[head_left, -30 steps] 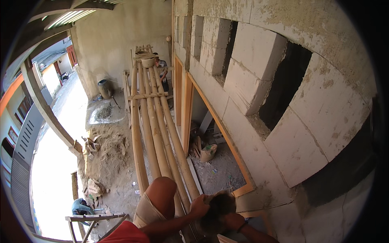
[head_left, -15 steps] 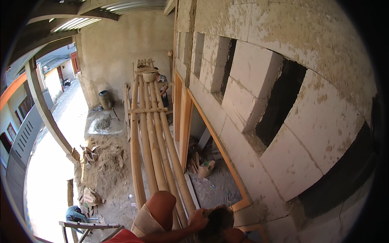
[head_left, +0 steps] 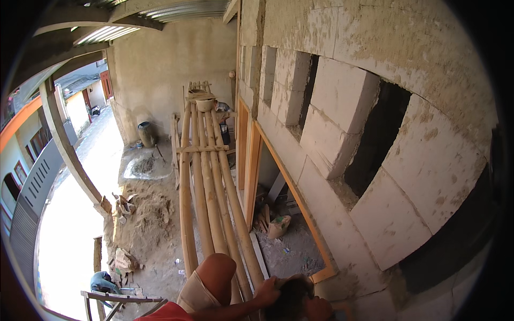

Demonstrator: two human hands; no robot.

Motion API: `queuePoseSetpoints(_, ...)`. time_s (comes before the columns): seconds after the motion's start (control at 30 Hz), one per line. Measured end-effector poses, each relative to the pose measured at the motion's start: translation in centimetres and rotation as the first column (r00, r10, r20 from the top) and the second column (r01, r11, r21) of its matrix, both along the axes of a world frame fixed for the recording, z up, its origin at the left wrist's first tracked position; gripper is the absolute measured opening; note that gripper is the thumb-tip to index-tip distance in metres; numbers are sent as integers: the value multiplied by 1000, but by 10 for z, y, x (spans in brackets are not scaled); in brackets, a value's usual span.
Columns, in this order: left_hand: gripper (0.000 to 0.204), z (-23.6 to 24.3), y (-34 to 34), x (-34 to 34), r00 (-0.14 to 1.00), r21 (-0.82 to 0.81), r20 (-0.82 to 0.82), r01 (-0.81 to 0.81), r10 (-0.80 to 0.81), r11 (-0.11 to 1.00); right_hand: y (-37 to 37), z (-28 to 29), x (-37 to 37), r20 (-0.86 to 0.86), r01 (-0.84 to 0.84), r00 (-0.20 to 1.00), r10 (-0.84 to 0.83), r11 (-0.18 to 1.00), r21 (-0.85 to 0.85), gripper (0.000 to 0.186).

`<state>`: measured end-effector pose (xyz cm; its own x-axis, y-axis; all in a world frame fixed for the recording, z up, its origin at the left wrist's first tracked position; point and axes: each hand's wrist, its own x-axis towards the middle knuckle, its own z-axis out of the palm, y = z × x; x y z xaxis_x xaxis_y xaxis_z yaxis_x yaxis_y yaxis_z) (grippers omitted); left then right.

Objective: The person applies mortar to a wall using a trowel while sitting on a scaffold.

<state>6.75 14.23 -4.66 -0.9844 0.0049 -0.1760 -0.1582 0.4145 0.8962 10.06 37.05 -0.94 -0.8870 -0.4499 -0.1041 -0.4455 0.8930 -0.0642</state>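
Down at the lower edge, a dark, round container (head_left: 289,300) is between the person's hands, near the bamboo poles (head_left: 214,219). The left hand (head_left: 267,292) holds its left rim, fingers curled over. The right hand (head_left: 317,309) seems to touch its right side; shadow hides whether those fingers grip. A bent knee (head_left: 218,275) rises leftward.

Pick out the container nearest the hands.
The dark container between the left hand and right hand; the pale bowl is at the poles' far end, the barrel by the back wall.
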Motion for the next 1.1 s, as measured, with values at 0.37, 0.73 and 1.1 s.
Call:
queuePoseSetpoints(0.37,30,12,6,2,997,-42,-83,-1,-3,999,-10,33,5,410,-304,863,294,952,-43,26)
queuePoseSetpoints(0.73,41,38,-8,-6,1000,-69,-22,-18,16,997,-9,-9,7,219,-43,975,42,999,-1,11)
queuePoseSetpoints(1.1,43,36,3,-7,997,-88,46,64,-61,994,-6,8,18,337,53,941,-34,997,-47,13)
